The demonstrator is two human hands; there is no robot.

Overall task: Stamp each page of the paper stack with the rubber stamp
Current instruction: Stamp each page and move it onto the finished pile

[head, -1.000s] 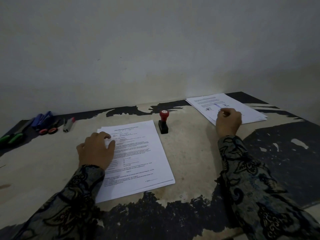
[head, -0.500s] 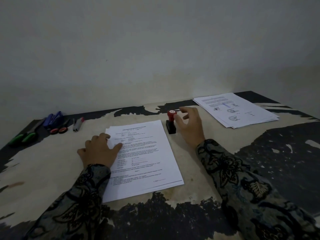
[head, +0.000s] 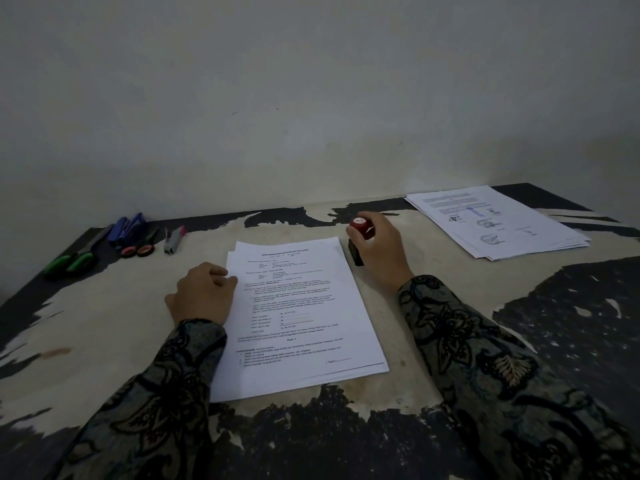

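A stack of printed white pages (head: pixel 301 317) lies in front of me on the worn table (head: pixel 104 327). My left hand (head: pixel 202 294) rests on the stack's left edge, fingers loosely curled. Just right of the stack's top corner stands the rubber stamp (head: pixel 358 233), red knob above a black base. My right hand (head: pixel 379 249) grips the stamp, fingers curled round its handle; the base still looks to be on the table. A second pile of pages (head: pixel 498 221), with blue stamp marks on the top sheet, lies at the far right.
At the far left along the wall lie a blue stapler (head: pixel 126 228), green markers (head: pixel 71 263), scissors with red-ringed handles (head: pixel 138 250) and a grey and pink marker (head: pixel 174 239). The wall runs right behind the table's back edge.
My right hand left the far-right pile, came across to the stamp and has closed round its handle. My left hand stayed on the stack.
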